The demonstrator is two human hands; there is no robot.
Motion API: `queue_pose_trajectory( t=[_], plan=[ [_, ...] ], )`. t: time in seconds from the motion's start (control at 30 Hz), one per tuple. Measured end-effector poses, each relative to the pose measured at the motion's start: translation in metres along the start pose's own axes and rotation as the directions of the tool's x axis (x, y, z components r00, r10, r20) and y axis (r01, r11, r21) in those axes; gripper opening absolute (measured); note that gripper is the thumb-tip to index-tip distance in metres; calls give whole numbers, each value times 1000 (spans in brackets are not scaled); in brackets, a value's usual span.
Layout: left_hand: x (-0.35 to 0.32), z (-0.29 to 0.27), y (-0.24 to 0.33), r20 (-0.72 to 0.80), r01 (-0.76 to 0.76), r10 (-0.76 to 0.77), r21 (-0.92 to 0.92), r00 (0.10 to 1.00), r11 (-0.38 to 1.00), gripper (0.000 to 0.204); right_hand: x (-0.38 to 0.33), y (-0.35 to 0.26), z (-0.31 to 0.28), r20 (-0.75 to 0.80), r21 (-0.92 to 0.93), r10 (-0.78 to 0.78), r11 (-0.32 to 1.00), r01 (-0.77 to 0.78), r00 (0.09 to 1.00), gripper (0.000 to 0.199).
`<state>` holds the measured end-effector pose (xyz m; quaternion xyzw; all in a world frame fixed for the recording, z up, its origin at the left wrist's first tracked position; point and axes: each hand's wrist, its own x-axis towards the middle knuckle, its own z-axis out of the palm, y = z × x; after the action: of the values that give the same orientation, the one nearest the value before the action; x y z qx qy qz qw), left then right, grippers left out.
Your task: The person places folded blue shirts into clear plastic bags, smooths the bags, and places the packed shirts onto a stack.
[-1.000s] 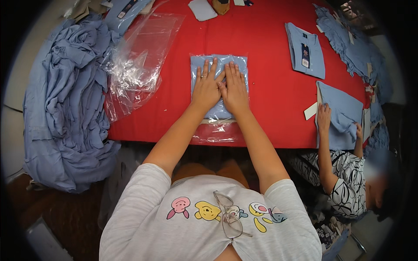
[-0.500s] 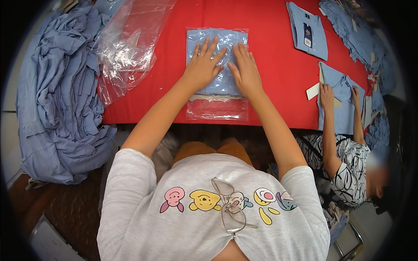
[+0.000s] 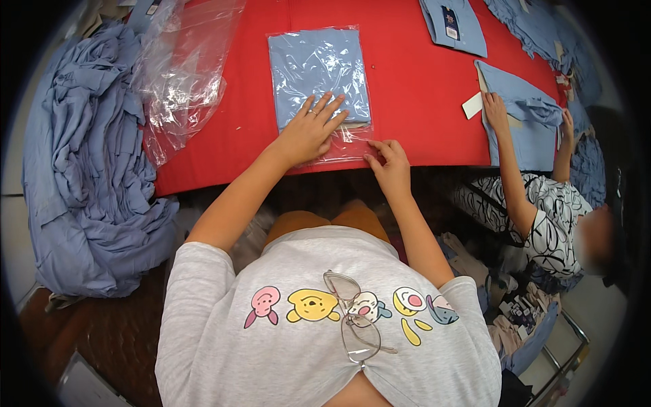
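Observation:
A folded blue garment [image 3: 319, 64] lies inside a clear plastic bag [image 3: 365, 81] on the red-covered table. My left hand [image 3: 310, 132] rests flat across the lower part of this packet, fingers spread toward its middle. At the near right corner, my right hand [image 3: 391, 163] pinches the edge of the bag's loose flap [image 3: 339, 148] between thumb and fingers. The flap reaches close to the table's near edge.
Loose clear plastic bags [image 3: 180, 81] lie left of the packet, beside a big heap of blue garments [image 3: 95, 163]. At right, a co-worker's hands [image 3: 497, 112] handle a blue garment [image 3: 519, 136]. Beyond it lies a folded, tagged garment [image 3: 468, 30]. Red cloth [image 3: 420, 102] covers the table.
Both hands have slid down the packet toward me. My right hand has left the garment's top and now pinches the flap's corner; my left hand stays flat, lower down.

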<state>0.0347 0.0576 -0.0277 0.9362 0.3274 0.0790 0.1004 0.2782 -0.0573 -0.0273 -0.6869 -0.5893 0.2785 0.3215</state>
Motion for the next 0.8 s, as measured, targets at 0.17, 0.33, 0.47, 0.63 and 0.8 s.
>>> queue_pose_trajectory(
  t=[0.17,0.33,0.47,0.63,0.8],
  plan=[
    [18,10,-7,-103,-27,29,21,994,999,61,6,9,8,14,-86,-22,996,23,1000,18],
    [22,4,-11,-127,9,-17,-63,992,998,56,7,12,1,75,-148,-226,961,235,971,13],
    [23,6,-16,-154,9,-16,-40,988,999,54,-9,11,-1,119,-270,-412,862,428,904,13],
    [17,21,-26,-260,10,-10,0,966,1000,52,-18,4,-3,156,-338,-507,779,528,848,15],
    [12,30,-27,-281,39,-37,3,959,999,54,-37,15,4,193,-367,-585,702,611,788,20]
  ],
)
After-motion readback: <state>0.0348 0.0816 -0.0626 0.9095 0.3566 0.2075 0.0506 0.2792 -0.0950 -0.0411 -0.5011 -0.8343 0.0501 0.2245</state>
